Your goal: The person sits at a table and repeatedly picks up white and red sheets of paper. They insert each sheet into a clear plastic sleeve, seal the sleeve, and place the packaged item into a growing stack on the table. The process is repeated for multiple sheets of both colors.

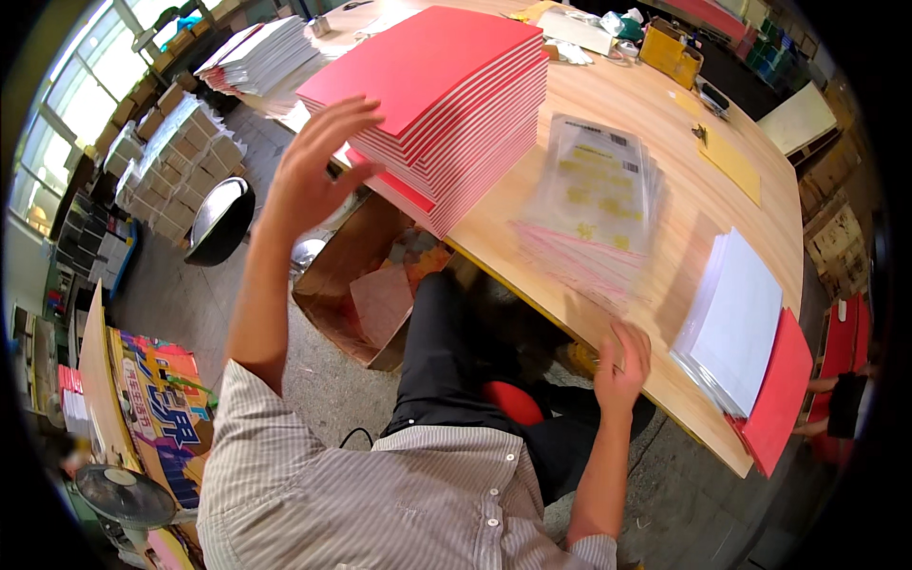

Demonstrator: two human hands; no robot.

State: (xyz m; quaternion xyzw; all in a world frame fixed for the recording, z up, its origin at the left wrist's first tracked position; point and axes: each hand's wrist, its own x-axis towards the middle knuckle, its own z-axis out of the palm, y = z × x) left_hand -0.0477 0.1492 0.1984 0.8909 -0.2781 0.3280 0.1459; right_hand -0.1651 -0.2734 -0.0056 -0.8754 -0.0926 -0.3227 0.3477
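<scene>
A tall stack of red-covered booklets (pixel 432 71) with white page edges stands at the table's left edge, its lower layers slightly offset. My left hand (pixel 323 157) is raised at the stack's near left corner, fingers spread and thumb apart, holding nothing; whether it touches the stack I cannot tell. To the right of the stack lies a fanned pile of clear plastic bags (pixel 598 185) with yellow print. My right hand (pixel 622 368), slightly blurred, is over the near table edge just below those bags. Its fingers are loosely bent and apart, with nothing visible in them.
White sheets (pixel 731 323) lie on red covers (pixel 784 389) at the table's right corner. A yellow clipboard (pixel 730 163) and a yellow box (pixel 671 53) are farther back. Below the table edge stands an open cardboard box (pixel 328 294). A black stool (pixel 220 228) is left.
</scene>
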